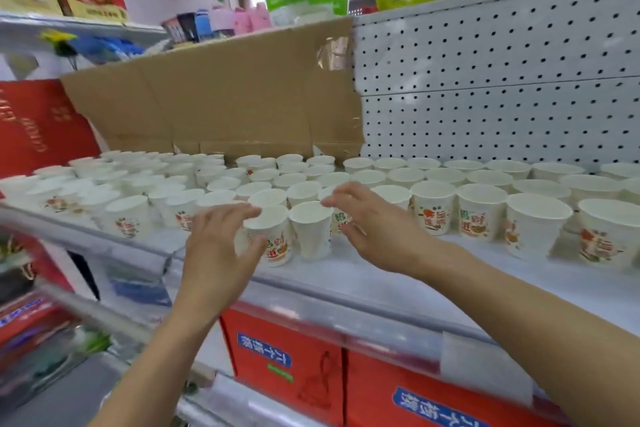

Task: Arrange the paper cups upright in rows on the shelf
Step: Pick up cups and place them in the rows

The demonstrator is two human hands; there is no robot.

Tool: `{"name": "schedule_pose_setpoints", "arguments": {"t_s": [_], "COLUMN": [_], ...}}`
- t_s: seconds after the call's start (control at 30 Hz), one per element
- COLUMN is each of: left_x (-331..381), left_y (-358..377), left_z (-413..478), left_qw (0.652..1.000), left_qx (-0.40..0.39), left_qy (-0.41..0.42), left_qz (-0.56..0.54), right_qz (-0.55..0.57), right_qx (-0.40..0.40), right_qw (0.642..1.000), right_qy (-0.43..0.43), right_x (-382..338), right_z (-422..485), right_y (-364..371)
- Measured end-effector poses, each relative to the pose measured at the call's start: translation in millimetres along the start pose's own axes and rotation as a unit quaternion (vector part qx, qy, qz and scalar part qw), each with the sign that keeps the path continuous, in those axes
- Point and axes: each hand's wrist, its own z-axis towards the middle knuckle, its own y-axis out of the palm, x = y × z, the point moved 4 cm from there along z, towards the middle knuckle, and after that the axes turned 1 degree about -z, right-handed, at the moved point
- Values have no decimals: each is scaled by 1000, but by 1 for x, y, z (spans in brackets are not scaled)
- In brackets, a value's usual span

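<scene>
Head view: the white paper cups with red and green print stand upright in rows across the white metal shelf (381,284), filling the middle band of the frame from left to right.

At centre frame the left hand (221,246) arches over the front printed cup (273,236). Its fingers (242,211) are spread and nearly straight above the rim, the thumb is apart at the side, and nothing is gripped.

The right hand (374,232) reaches in from the right. Its fingertips lie near the rim of the plain-faced white cup (310,232), and the thumb sits in front of a half-hidden printed cup (341,218). Whether it pinches that cup cannot be told.

The step looks like squaring up these front cups. Done well, that means light pressure low on the walls, not on the rims, which would likely crush. Each cup should be nudged until it touches its neighbours and lines up with the front row at right, with wrists kept clear of the cups behind.
</scene>
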Motion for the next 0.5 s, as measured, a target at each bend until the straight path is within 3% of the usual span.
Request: {"name": "schedule_pose_setpoints", "arguments": {"t_s": [0.13, 0.23, 0.37, 0.5], "left_x": [-8, -4, 31, 104], "left_y": [9, 11, 15, 39], "left_z": [2, 0, -9, -18], "left_qw": [999, 999, 985, 957], "left_qx": [-37, -34, -63, -135], "left_qy": [11, 14, 19, 57], "left_qz": [8, -27, -157, -251], "right_qz": [-66, -53, -83, -169], "right_qx": [-49, -26, 1, -65], "right_qw": [996, 998, 996, 979], "right_qy": [-21, -13, 31, 96], "right_x": [-7, -10, 6, 30], "right_z": [20, 10, -42, -100], "right_y": [16, 10, -29, -83]}}
